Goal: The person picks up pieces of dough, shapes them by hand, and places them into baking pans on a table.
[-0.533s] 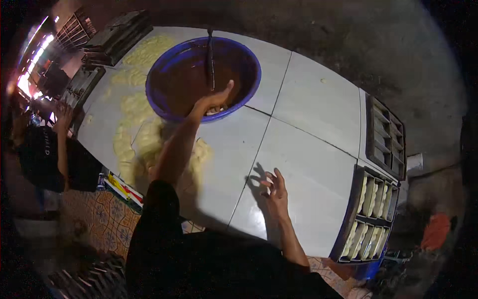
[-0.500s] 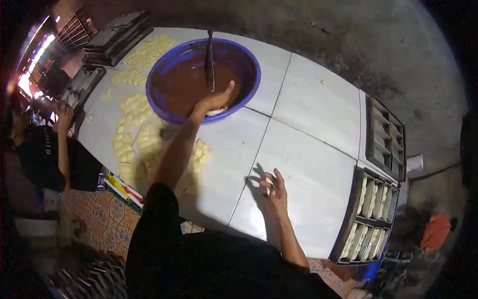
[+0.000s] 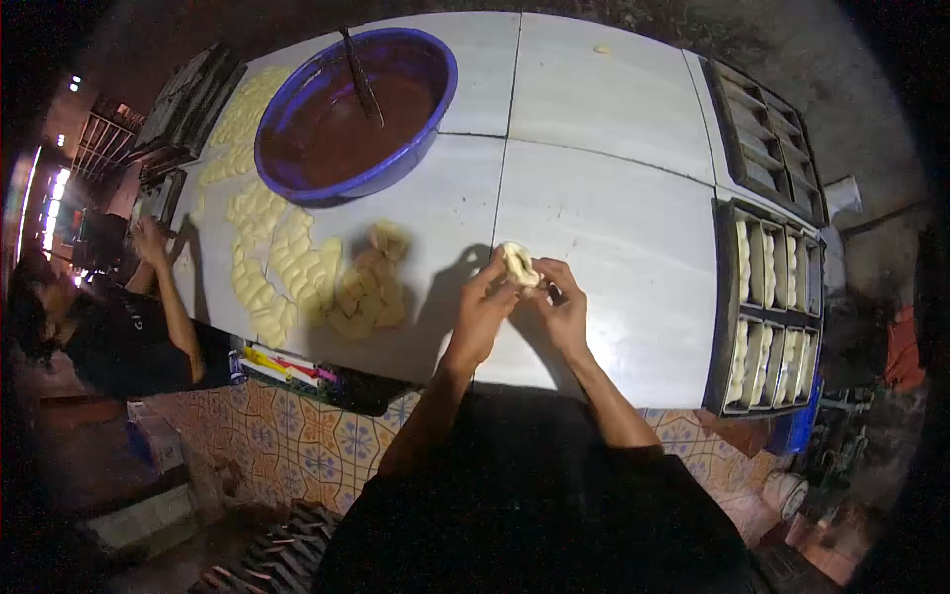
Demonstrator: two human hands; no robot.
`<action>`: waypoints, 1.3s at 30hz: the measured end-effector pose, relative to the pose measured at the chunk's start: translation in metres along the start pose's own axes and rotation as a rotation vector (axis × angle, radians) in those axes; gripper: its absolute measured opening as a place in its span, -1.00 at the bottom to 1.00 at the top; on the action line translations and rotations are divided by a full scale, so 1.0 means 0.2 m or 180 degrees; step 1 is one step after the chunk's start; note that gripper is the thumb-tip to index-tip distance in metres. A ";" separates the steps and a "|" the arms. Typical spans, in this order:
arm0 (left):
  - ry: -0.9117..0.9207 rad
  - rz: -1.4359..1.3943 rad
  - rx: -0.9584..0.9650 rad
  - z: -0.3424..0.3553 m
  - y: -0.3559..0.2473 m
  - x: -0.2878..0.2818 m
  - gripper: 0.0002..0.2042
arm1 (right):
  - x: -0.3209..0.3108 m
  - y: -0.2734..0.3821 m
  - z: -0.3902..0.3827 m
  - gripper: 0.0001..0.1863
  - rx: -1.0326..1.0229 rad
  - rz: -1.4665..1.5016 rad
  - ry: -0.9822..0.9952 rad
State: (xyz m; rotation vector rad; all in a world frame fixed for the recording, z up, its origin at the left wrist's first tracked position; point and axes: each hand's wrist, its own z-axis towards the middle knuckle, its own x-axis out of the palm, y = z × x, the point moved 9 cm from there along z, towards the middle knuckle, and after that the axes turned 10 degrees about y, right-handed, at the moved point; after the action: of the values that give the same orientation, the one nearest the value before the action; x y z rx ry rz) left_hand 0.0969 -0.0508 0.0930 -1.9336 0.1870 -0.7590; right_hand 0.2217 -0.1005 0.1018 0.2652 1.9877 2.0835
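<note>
left hand (image 3: 482,315) and right hand (image 3: 565,313) are jointly pinching one pale dough piece (image 3: 522,274) over the white tabletop (image 3: 623,257).

A: What colour is the held dough piece (image 3: 520,268)?
B: Pale cream. The loose dough pieces (image 3: 297,259) run yellower.
A: And the basin (image 3: 418,156)?
B: Blue-violet, around a chocolate-brown mixture (image 3: 341,148); the long utensil (image 3: 362,84) there is nearly black.
A: The tabletop (image 3: 614,238)?
B: Greyish white, crossed by thin dark lines.
A: The 2 trays (image 3: 725,337) at right?
B: Dark brown-black frames, grey inside.
A: Any pattern on the floor (image 3: 307,436)?
B: Orange-tan tiles with blue floral motifs.
A: The wearer's shirt (image 3: 515,495)?
B: Plain black.
</note>
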 end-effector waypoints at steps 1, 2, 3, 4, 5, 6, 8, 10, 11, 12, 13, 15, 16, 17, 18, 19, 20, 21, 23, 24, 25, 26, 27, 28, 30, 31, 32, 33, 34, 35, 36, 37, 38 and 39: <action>-0.0063 0.0020 -0.0068 -0.02 0.02 -0.01 -0.57 | 0.02 0.08 -0.04 -0.70 -0.0366 -0.0668 0.0117; 0.0167 0.0962 0.0314 -0.05 -0.04 0.03 -0.56 | 0.04 0.15 -0.08 -0.75 -0.0821 -0.1230 0.0271; 0.0345 0.1847 0.0454 -0.06 -0.06 0.08 -0.53 | 0.02 0.16 -0.09 -0.75 -0.0820 -0.1218 0.0250; 0.0424 0.1593 0.0503 -0.09 -0.06 0.09 -0.48 | 0.01 0.17 -0.10 -0.78 -0.0843 -0.1109 0.0366; 0.0467 0.1680 0.0521 -0.11 -0.05 0.11 -0.48 | 0.01 0.17 -0.11 -0.80 -0.0860 -0.1084 0.0438; 0.0310 0.1253 0.0605 -0.14 -0.05 0.10 -0.53 | -0.02 0.16 -0.11 -0.83 -0.0716 -0.0655 0.0400; 0.0035 0.0799 0.0960 -0.19 -0.06 0.10 -0.60 | -0.08 0.14 -0.12 -0.84 -0.0511 -0.0206 0.0211; -0.0095 0.0613 0.0820 -0.21 0.00 0.12 -0.55 | -0.10 0.15 -0.14 -0.85 -0.0477 -0.0038 0.0049; -0.0217 0.0306 0.0789 -0.22 0.03 0.11 -0.48 | -0.10 0.16 -0.16 -0.85 -0.0430 0.0003 0.0023; -0.0167 0.0384 0.0654 -0.22 0.06 0.13 -0.51 | -0.10 0.17 -0.17 -0.86 -0.0399 -0.0024 -0.0018; -0.0126 0.0401 0.0719 -0.23 0.07 0.14 -0.51 | -0.09 0.16 -0.18 -0.85 -0.0201 -0.0037 0.0106; -0.0079 0.0856 0.0885 -0.24 0.08 0.15 -0.54 | -0.05 0.20 -0.21 -0.85 -0.0256 -0.0292 0.0566; -0.0239 0.0934 0.0848 -0.24 0.09 0.13 -0.54 | -0.05 0.22 -0.21 -0.86 -0.0302 -0.0227 0.0717; -0.0045 0.0957 0.0846 -0.24 0.11 0.14 -0.59 | -0.06 0.23 -0.21 -0.86 -0.0382 -0.0263 0.0799; 0.0158 0.0981 0.0849 -0.24 0.12 0.17 -0.63 | -0.08 0.21 -0.22 -0.85 -0.0237 -0.0216 0.1013; 0.0351 0.0877 0.1007 -0.24 0.12 0.19 -0.67 | -0.11 0.21 -0.22 -0.85 -0.0242 -0.0216 0.1032; 0.0444 0.0615 0.1054 -0.25 0.13 0.20 -0.75 | -0.13 0.20 -0.23 -0.86 -0.0220 -0.0230 0.1074; 0.0481 0.0678 0.0994 -0.24 0.14 0.21 -0.75 | -0.15 0.20 -0.23 -0.84 -0.0246 -0.0228 0.1067; 0.0556 0.0920 0.1135 -0.24 0.13 0.24 -0.81 | -0.24 0.20 -0.24 -0.88 -0.0470 0.0150 0.0589; 0.0526 0.0957 0.1178 -0.24 0.12 0.25 -0.86 | -0.23 0.16 -0.26 -0.91 -0.0284 0.0340 0.0575; 0.0483 0.0933 0.1200 -0.24 0.12 0.25 -0.86 | -0.24 0.11 -0.27 -0.92 -0.0034 0.0486 0.0517; 0.0546 0.0908 0.1016 -0.23 0.14 0.27 -0.87 | -0.23 0.16 -0.28 -0.83 -0.0345 -0.0075 0.0507; 0.0594 0.0893 0.0789 -0.21 0.16 0.28 -0.87 | -0.22 0.19 -0.29 -0.80 -0.0566 -0.0299 0.0511; 0.0509 0.0929 0.0990 -0.22 0.13 0.28 -0.88 | -0.19 0.21 -0.31 -0.81 -0.0744 -0.0516 0.0638; 0.0367 0.0825 0.0597 -0.21 0.19 0.26 -0.86 | -0.16 0.24 -0.32 -0.82 -0.0875 -0.0811 0.0720; 0.0008 0.0718 0.0098 -0.21 0.26 0.19 -0.84 | -0.16 0.25 -0.33 -0.82 -0.0888 -0.0761 0.0726; -0.0159 0.0593 0.0474 -0.22 0.23 0.18 -0.79 | -0.13 0.22 -0.32 -0.83 -0.0708 -0.0904 0.0835; -0.0337 0.0593 0.0524 -0.23 0.23 0.13 -0.79 | -0.14 0.18 -0.31 -0.84 -0.0464 -0.1049 0.0817; -0.0326 0.0920 0.0403 -0.23 0.25 0.12 -0.80 | -0.14 0.18 -0.30 -0.86 -0.0501 -0.0739 0.0675; -0.0310 0.1241 0.0286 -0.23 0.27 0.10 -0.81 | -0.12 0.12 -0.30 -0.85 -0.0190 -0.0355 0.0818; -0.0360 0.1696 0.0199 -0.22 0.27 0.07 -0.87 | -0.12 0.09 -0.29 -0.83 -0.0096 -0.0289 0.0639; -0.0343 0.1686 0.0143 -0.22 0.28 0.04 -0.87 | -0.10 0.08 -0.28 -0.82 -0.0153 -0.0208 0.0653; -0.0270 0.1689 0.0604 -0.22 0.23 0.04 -0.88 | -0.09 0.05 -0.27 -0.82 -0.0105 -0.0237 0.0627; -0.0196 0.1679 0.1139 -0.25 0.17 0.05 -0.89 | -0.05 0.00 -0.26 -0.80 0.0113 -0.0188 0.0915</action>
State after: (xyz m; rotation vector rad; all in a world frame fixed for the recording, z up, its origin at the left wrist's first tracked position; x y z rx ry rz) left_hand 0.0829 -0.1088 0.0827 -1.4707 0.4686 -0.3499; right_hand 0.2150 -0.1525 0.0996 -0.0923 2.1619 2.1514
